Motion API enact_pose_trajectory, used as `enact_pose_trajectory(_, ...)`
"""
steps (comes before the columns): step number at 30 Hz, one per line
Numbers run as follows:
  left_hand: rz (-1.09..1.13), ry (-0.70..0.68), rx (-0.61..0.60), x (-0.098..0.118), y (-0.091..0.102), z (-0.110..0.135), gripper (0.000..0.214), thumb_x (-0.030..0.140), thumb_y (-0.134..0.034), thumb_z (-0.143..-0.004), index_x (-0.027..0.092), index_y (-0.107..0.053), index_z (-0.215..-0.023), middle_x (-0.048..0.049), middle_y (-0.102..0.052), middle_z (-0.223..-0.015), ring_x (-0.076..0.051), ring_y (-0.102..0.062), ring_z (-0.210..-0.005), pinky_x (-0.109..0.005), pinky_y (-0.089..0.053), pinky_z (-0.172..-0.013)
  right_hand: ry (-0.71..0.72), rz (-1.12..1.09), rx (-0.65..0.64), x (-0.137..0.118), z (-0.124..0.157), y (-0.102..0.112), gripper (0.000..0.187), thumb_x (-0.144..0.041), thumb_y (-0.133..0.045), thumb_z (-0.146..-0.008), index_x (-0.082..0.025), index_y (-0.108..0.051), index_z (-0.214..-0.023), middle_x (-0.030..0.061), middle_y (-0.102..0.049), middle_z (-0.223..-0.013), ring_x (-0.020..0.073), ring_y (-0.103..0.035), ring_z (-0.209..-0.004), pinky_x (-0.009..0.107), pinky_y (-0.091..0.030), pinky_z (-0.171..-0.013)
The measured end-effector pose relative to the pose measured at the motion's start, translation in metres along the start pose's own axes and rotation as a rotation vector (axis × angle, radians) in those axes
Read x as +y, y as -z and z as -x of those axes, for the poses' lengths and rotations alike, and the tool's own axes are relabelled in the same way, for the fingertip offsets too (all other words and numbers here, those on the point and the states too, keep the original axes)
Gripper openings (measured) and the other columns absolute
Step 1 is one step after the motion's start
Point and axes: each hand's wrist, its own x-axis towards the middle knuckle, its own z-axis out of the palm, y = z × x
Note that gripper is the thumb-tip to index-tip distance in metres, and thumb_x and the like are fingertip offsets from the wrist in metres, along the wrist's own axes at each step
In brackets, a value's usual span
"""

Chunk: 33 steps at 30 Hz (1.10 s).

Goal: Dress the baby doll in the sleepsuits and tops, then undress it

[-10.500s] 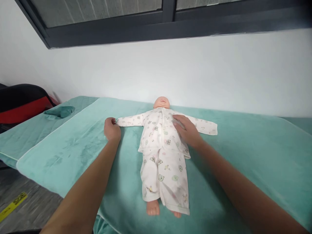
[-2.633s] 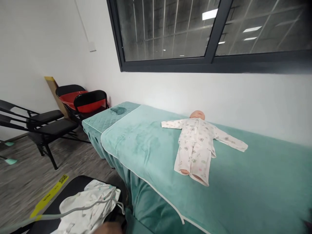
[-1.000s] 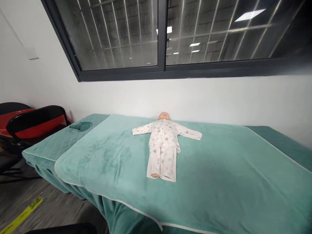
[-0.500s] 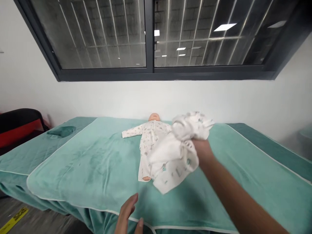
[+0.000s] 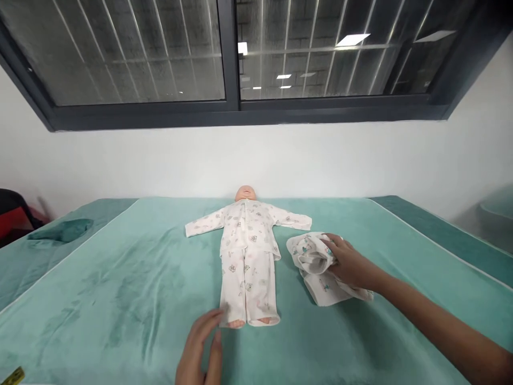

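A baby doll in white patterned pyjamas lies on its back on the green bed cover, head toward the wall and arms spread. To the right of the doll, my right hand grips a bunched white printed baby garment, part of which hangs or rests low over the cover; its exact kind is hard to make out. My left hand holds nothing, its fingers apart, near the doll's foot on the left side. Whether a fingertip touches the trouser leg I cannot tell.
A dark-framed window spans the white wall behind the bed. At the left lie a darker green cushion-like piece and a black and red object. A yellow strip shows at the lower left.
My right hand has lowered the bunched garment from in front of the doll to its right side, uncovering the doll's arm and leg. My view has come closer to the bed.
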Motion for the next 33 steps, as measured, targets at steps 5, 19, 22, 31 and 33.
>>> enact_pose_trajectory(5, -0.064, -0.030, 0.087, -0.002, -0.013, -0.100, 0.027, 0.036, -0.050, -0.091, 0.023, -0.070, -0.105, -0.0065, -0.070, -0.114, -0.022, -0.065, -0.108, -0.036, -0.055, -0.095, 0.031, -0.097, -0.102, -0.041, -0.017, 0.077, 0.081, -0.057, -0.063, -0.082, -0.044, -0.028, -0.153, 0.0028, -0.023, -0.165, 0.0386, -0.049, -0.134, 0.048, -0.055, -0.093)
enact_pose_trajectory(19, 0.178, -0.039, -0.324, -0.027, -0.144, -0.300, 0.041, 0.016, -0.040, -0.087, 0.021, -0.071, -0.113, -0.0029, -0.068, -0.128, -0.020, -0.061, -0.121, -0.039, -0.043, -0.112, -0.161, -0.546, 0.237, -0.187, -0.240, -0.041, 0.022, -0.044, -0.053, -0.083, -0.024, -0.049, -0.092, 0.0045, -0.063, -0.097, 0.0228, -0.059, -0.084, 0.036, -0.042, -0.073)
enact_pose_trajectory(22, 0.120, -0.090, -0.330, -0.032, -0.148, -0.301, 0.042, 0.016, -0.040, -0.089, 0.024, -0.071, -0.115, -0.0005, -0.068, -0.129, -0.020, -0.058, -0.124, -0.039, -0.043, -0.112, -0.145, -0.554, 0.249, -0.181, -0.241, -0.037, 0.018, -0.042, -0.052, -0.083, -0.025, -0.046, -0.081, 0.0022, -0.062, -0.084, 0.0212, -0.055, -0.076, 0.033, -0.038, -0.067)
enact_pose_trajectory(31, 0.055, -0.089, -0.353, -0.027, -0.143, -0.300, 0.047, 0.014, -0.035, -0.091, 0.023, -0.066, -0.126, -0.0015, -0.064, -0.135, -0.020, -0.055, -0.128, -0.038, -0.042, -0.112, -0.164, -0.760, 0.349, -0.176, -0.245, -0.041, 0.013, -0.032, -0.054, -0.082, -0.023, -0.055, -0.073, 0.0000, -0.063, -0.076, 0.0185, -0.055, -0.074, 0.032, -0.039, -0.071)
enact_pose_trajectory(33, 0.075, -0.089, -0.347, -0.028, -0.143, -0.299, 0.047, 0.014, -0.036, -0.091, 0.023, -0.065, -0.127, -0.0018, -0.064, -0.136, -0.020, -0.055, -0.128, -0.038, -0.041, -0.113, -0.199, -0.834, 0.366, -0.173, -0.246, -0.042, 0.014, -0.035, -0.056, -0.081, -0.022, -0.058, -0.075, 0.0002, -0.064, -0.077, 0.0187, -0.056, -0.075, 0.032, -0.040, -0.073)
